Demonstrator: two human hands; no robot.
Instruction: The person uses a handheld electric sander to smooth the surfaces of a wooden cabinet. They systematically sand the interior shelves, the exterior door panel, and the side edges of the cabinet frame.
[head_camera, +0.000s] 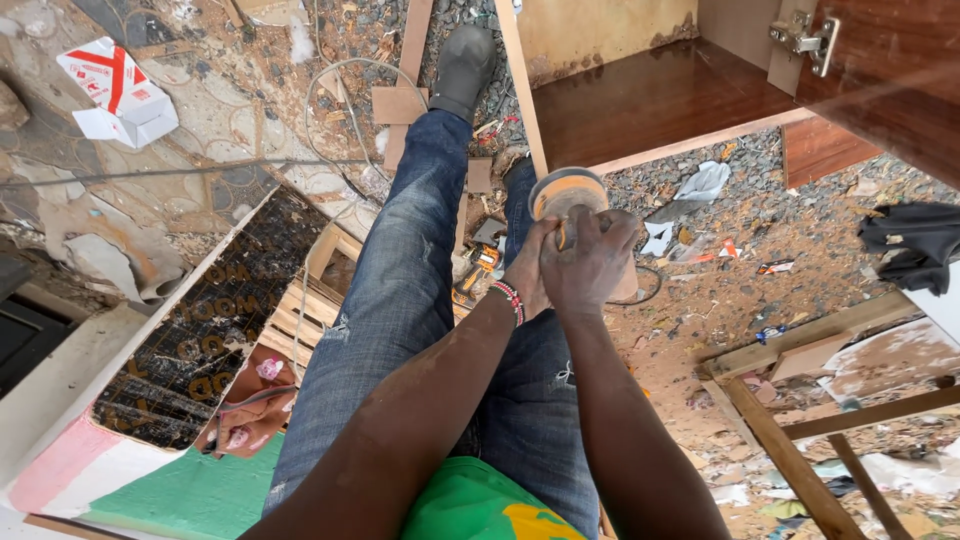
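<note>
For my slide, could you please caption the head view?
Both hands grip a round orange-rimmed disc above a littered workshop floor.

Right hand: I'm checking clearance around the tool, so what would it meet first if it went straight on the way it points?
The right hand points up the frame, already wrapped on the round orange sanding disc. Beyond that, likely the pale edge of the wooden cabinet, though depth is unclear.

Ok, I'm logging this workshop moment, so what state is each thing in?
Left hand: wrapped on the tool, beaded bracelet at the wrist.
Right hand: gripping the tool from above.
Sanding tool: held upright, round dusty pad facing the camera.
Wooden cabinet: lying open, inside empty.
Cabinet door: swung open on its hinge.
White carton: crumpled on the ground.
</note>
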